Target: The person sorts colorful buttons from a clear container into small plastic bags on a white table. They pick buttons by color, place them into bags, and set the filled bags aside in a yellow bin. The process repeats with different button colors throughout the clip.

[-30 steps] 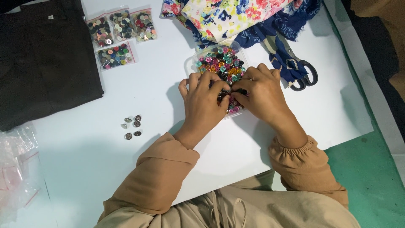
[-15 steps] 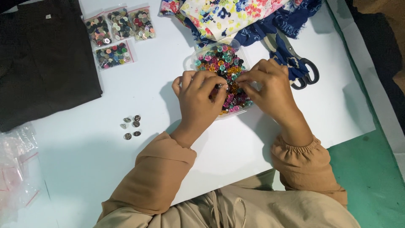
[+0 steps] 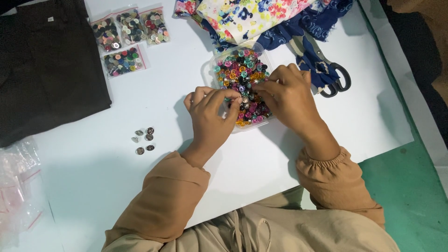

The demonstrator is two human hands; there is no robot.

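A clear plastic tub (image 3: 209,70) filled with several small colourful buttons (image 3: 240,70) stands on the white table. My left hand (image 3: 212,116) rests at the tub's near left edge. Its thumb and fingertips are pinched together over the buttons, and a small teal piece shows between them. My right hand (image 3: 289,100) reaches in from the right, fingertips pressed together among the buttons in the middle of the tub. What those fingertips hold is hidden. Both sleeves are tan.
Several loose metallic buttons (image 3: 143,140) lie left of my left arm. Small bags of buttons (image 3: 128,39) sit at the back left beside folded black cloth (image 3: 46,70). Floral fabric (image 3: 252,16) and scissors (image 3: 326,70) lie behind the tub. Empty plastic bags (image 3: 16,186) lie at the left edge.
My hands have drawn apart from the tub's near half, uncovering more buttons. My left hand slid back to the tub's left edge and its fingers pinched together.
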